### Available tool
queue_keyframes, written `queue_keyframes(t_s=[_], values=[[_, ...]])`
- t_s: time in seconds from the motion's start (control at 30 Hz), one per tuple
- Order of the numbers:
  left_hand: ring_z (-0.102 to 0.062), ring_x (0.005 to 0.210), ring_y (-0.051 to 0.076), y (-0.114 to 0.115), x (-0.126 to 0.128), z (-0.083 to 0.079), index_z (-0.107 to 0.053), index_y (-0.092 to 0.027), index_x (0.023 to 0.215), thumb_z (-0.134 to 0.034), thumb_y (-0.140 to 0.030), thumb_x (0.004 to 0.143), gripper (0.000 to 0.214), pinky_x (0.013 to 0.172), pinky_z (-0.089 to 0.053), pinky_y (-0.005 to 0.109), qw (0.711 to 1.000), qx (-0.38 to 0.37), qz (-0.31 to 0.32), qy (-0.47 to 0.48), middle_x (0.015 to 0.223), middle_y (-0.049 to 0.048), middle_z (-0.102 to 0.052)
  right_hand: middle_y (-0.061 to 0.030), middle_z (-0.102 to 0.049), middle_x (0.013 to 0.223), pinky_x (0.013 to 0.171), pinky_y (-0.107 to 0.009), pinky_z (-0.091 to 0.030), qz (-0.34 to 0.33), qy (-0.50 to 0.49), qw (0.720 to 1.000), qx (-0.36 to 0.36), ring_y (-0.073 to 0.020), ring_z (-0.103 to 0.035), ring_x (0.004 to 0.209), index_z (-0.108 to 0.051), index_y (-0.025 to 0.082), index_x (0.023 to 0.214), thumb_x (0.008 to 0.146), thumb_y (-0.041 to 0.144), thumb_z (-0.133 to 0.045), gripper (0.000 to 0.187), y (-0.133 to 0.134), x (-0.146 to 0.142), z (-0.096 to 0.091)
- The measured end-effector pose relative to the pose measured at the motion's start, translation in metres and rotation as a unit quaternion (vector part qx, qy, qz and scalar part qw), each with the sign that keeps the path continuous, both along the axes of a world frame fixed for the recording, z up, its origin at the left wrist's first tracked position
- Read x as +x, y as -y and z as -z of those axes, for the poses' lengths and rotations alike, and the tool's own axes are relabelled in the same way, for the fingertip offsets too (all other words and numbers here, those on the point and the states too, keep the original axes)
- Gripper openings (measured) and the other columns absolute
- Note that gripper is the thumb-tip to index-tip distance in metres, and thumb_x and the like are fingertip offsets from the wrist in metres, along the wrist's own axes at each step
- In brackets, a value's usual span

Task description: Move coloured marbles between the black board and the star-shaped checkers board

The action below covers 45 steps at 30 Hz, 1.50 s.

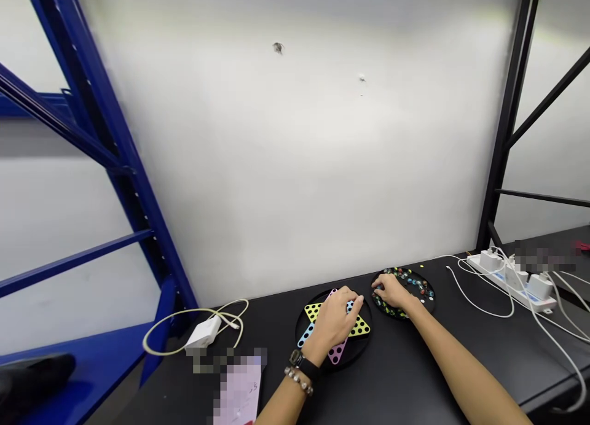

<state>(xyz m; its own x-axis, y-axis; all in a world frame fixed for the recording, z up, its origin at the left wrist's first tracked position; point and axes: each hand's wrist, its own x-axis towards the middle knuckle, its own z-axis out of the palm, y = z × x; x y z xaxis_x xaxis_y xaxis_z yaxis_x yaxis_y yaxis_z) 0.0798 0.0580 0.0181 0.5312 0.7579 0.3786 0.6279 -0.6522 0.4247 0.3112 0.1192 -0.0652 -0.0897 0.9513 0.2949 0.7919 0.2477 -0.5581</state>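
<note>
Here's the star-shaped board [360,324], bright in yellow, pink and light blue, dotted with black round spots, lying in a round black tray [361,352] on the bench [401,376]. The left hand [332,317] covers its middle, thumb out from the fingers, fingertips hidden: can't tell their grip. The right hand [393,291] dips among colourful marbles [418,285] in a second round tray [432,303]; whether its fingers pinch one, can't tell.

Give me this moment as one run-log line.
Left hand: over star-patterned board | Right hand: at marbles in round tray | Grasp: unclear, both hands | Nearby: power strip, right of marbles
</note>
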Motion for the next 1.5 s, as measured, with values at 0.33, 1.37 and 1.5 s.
queue_keyframes(t_s=[0.33,1.37,1.5], values=[[-0.059,0.080,0.019,0.005,-0.022,0.000,-0.065,-0.024,0.082,-0.025,-0.043,0.101,0.049,0.073,-0.043,0.031,1.000,-0.014,-0.016,0.017,0.086,0.0024,-0.064,-0.0045,-0.070,0.081,0.067,-0.026,-0.047,-0.066,-0.073,0.995,-0.009,-0.0172,-0.062,0.072,-0.077,0.018,0.088,0.073,0.027,-0.072,0.018,0.033,-0.028,-0.025],[-0.058,0.080,0.019,0.003,-0.028,0.006,-0.058,-0.023,0.075,-0.028,-0.043,0.100,0.044,0.067,-0.040,0.029,0.999,0.020,-0.033,-0.020,0.087,0.0027,-0.062,-0.0061,-0.071,0.087,0.073,-0.027,-0.045,0.031,-0.009,0.999,0.020,-0.0189,-0.063,0.079,-0.072,0.018,0.099,0.085,0.033,-0.056,0.026,0.037,-0.007,-0.040],[-0.058,0.082,0.019,0.001,-0.028,0.008,-0.058,-0.022,0.076,-0.027,-0.042,0.101,0.044,0.068,-0.040,0.029,0.999,0.032,-0.036,-0.025,0.088,0.0028,-0.062,-0.0025,-0.070,0.082,0.070,-0.025,-0.041,-0.058,0.072,0.995,-0.031,-0.0183,-0.062,0.080,-0.073,0.023,0.093,0.078,0.027,-0.062,0.019,0.052,-0.053,-0.038]])
